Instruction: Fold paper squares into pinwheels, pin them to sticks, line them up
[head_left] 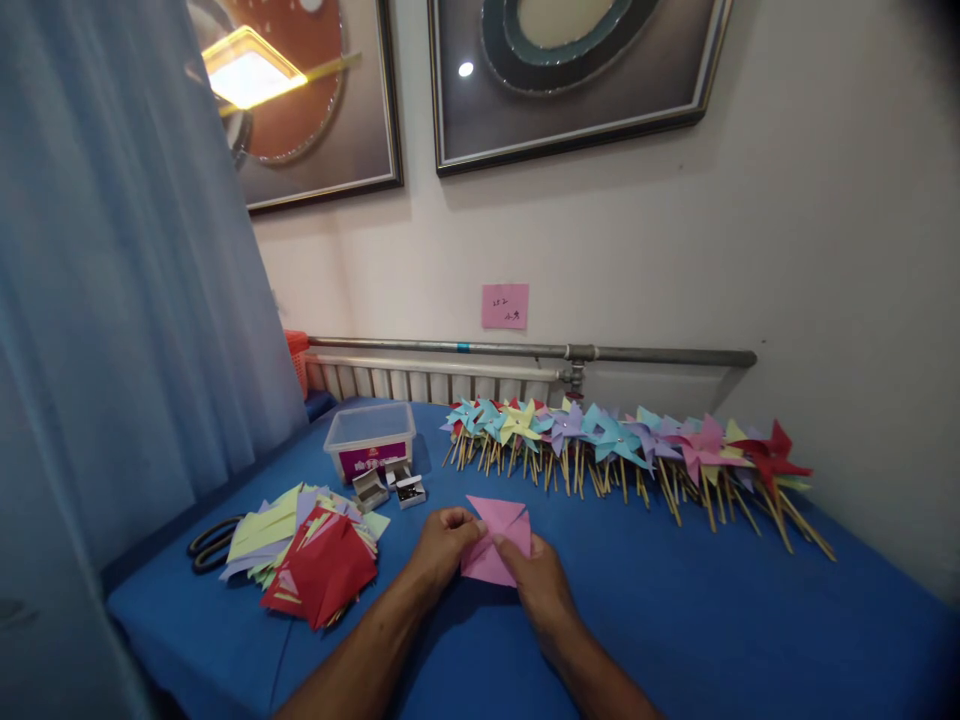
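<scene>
While it is pinched from both sides, the pink paper [487, 568] is best handled lightly

As is seen in the head view, the pink paper is gripped by both hands over the near middle of the blue cloth [637, 620]; whether its lower edge is rested on the cloth cannot be told. By the left hand [448, 540] it is pinched at the left side, with the thumb pressed on the face close to the middle. By the right hand [541, 580] the right side is clasped, the thumb laid across the face and the fingers mostly hidden. A slanting line, cut or crease, can be made out towards the upper right corner.

Next to no weight is to be expected, and the sheet is judged thin, fairly crisp, not slippery, and easily creased or torn along any cut. It is best taken near the middle or by the outer edges, with soft pressure; hard pulling on a corner is better avoided.

To the left, red paper pieces [330, 570] are heaped against paler sheets [270, 525], beside black-handled scissors [210, 547]. Small open boxes [370, 491] are set by a plastic tub [371, 428], and paper pinwheels [619, 440] are laid in a row beyond.
</scene>
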